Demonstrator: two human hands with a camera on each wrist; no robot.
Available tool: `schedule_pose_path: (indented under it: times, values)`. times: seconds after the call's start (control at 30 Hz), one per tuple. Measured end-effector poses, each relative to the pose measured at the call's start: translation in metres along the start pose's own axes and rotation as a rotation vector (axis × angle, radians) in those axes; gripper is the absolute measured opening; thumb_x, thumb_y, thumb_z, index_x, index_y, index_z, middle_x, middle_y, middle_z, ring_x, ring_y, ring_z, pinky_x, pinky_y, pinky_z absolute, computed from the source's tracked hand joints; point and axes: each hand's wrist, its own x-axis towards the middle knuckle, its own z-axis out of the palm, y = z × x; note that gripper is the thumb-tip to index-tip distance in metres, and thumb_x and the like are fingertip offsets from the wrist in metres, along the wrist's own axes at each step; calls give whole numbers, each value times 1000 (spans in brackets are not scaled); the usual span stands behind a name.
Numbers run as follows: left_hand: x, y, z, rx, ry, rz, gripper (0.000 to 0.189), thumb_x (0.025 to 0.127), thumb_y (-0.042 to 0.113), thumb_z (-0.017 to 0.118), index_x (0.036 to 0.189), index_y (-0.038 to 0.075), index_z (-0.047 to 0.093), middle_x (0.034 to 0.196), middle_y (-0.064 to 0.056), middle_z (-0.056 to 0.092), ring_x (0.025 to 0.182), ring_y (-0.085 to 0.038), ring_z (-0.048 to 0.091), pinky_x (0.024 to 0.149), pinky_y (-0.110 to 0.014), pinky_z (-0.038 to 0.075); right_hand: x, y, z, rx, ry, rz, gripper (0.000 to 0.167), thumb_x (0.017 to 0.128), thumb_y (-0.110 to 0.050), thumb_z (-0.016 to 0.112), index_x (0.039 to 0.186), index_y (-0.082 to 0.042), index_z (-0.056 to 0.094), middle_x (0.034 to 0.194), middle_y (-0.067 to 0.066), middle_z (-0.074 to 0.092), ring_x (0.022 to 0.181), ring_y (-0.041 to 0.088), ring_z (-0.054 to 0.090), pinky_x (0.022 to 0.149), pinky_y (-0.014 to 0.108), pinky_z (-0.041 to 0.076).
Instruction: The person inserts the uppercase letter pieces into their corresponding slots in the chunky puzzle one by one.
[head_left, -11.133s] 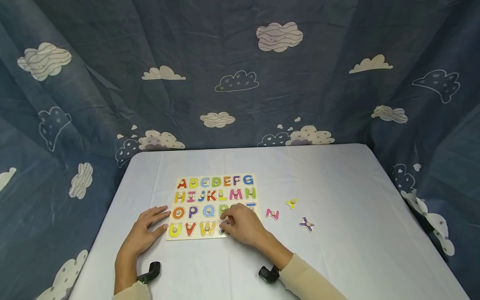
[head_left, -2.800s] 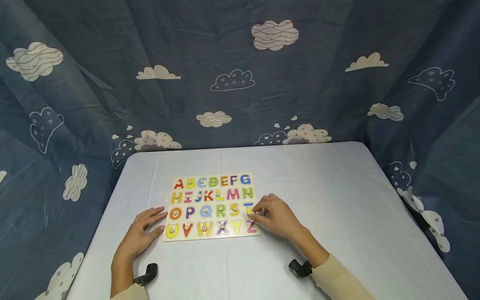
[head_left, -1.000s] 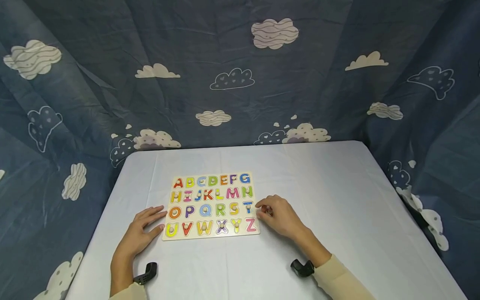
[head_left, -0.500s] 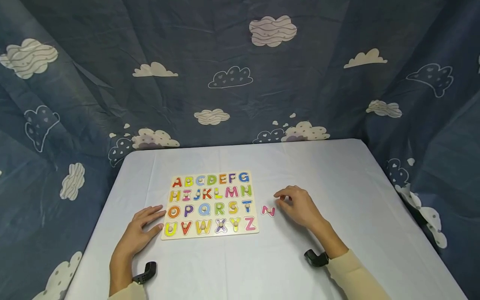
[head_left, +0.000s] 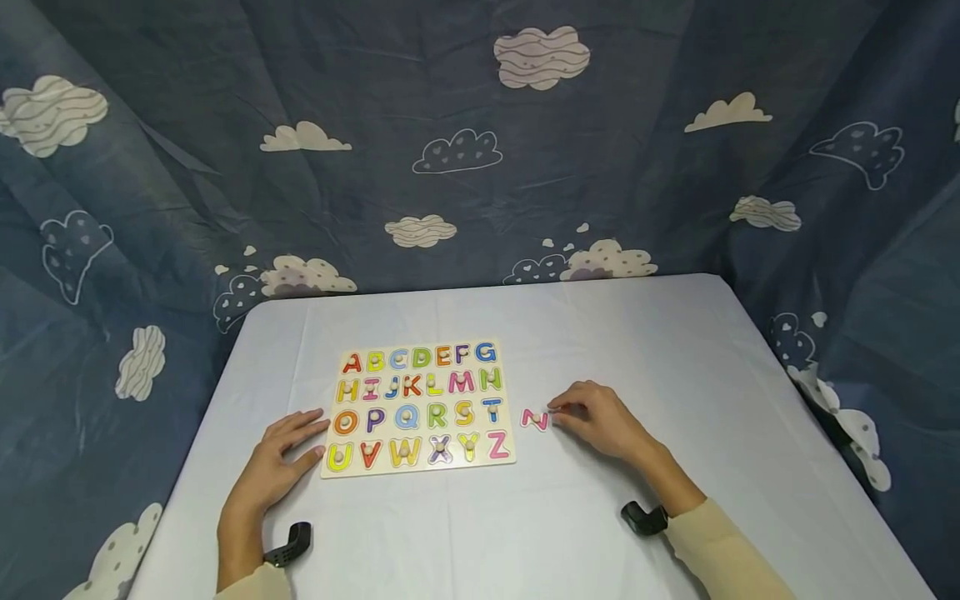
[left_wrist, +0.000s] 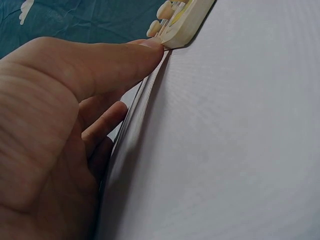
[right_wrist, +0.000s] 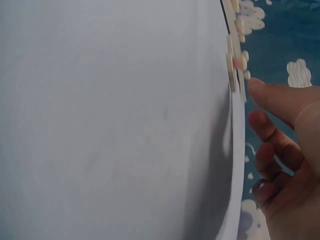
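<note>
The wooden alphabet puzzle board (head_left: 418, 471) lies on the table with knobbed letter pieces in its rows. Bottom right, the pink Z spot (head_left: 498, 445) shows no knob. Just right of the board a pink letter piece (head_left: 535, 419), like a Z turned on its side, lies on the cloth. My right hand (head_left: 600, 421) hovers at that piece, thumb and forefinger apart in the right wrist view and around nothing. My left hand (head_left: 273, 467) rests at the board's left edge, fingers extended; its thumb (left_wrist: 125, 62) touches the board's corner in the left wrist view.
A white cloth (head_left: 637, 333) covers the table. Dark blue curtains (head_left: 450, 83) with cloud prints hang behind and on both sides. A black wrist device (head_left: 291, 545) sits on the left wrist, another black device (head_left: 645, 518) on the right.
The loose purple X and yellow Y pieces now sit in the board. My right hand moved right, off the pink piece, then lowered back beside it. My left hand stayed put.
</note>
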Motion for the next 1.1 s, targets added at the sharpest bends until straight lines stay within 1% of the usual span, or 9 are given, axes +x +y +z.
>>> schedule_pose_path:
  times: [0.17,0.27,0.37,0.57,0.63,0.8,0.93,1.03,1.1]
  values:
    - [-1,-2,1,2,0,-6,47,93,22,77,137,11,67,156,-13,50,151,-43,26,118,-74,22,6,-6,8,16,-63,-15,20,90,-23,81,110,-21,80,95,-15,69,84,8,54,75,25,46]
    - [-1,-3,3,1,3,0,47,92,19,78,137,10,67,155,-13,51,151,-43,27,118,-74,22,8,-8,10,23,-86,-29,22,91,-23,80,113,-21,80,95,-14,70,84,10,53,74,24,44]
    - [-1,-3,3,5,9,14,47,92,19,78,137,9,67,155,-14,51,151,-43,28,117,-74,23,9,-10,12,25,-95,-41,21,92,-22,80,112,-20,81,95,-13,71,84,11,55,74,24,45]
    - [-1,-2,2,21,19,23,47,92,21,77,137,11,67,154,-13,51,149,-42,29,116,-74,24,10,-13,13,-6,-66,-56,15,90,-19,82,105,-19,81,96,-12,73,88,9,60,79,29,51]
    - [0,-2,2,25,14,22,47,93,22,77,138,11,67,155,-14,51,149,-42,28,116,-74,24,10,-14,12,-18,-52,-52,15,89,-21,82,104,-20,81,96,-13,72,88,8,60,79,29,52]
    - [1,-1,-1,23,9,13,47,93,22,77,138,11,67,155,-13,51,150,-43,28,116,-74,24,9,-21,9,-21,-17,-29,15,88,-25,84,103,-23,81,94,-15,71,84,9,56,75,26,48]
    - [2,0,-1,20,12,9,47,93,22,77,137,11,67,155,-13,51,151,-43,28,116,-75,24,9,-31,11,-8,8,-17,19,86,-27,85,104,-22,82,90,-15,69,82,13,56,73,25,46]
    - [1,1,-1,17,2,-5,47,93,23,77,138,12,67,156,-13,50,151,-43,26,116,-75,23,8,-40,17,0,-1,-5,20,85,-27,86,104,-21,82,87,-16,68,82,15,56,72,25,46]
    - [0,1,0,15,-1,-12,47,93,24,77,138,12,67,156,-12,50,151,-43,26,116,-75,22,8,-45,22,-6,-17,-2,18,86,-26,85,103,-21,82,85,-17,67,81,14,56,72,24,45]
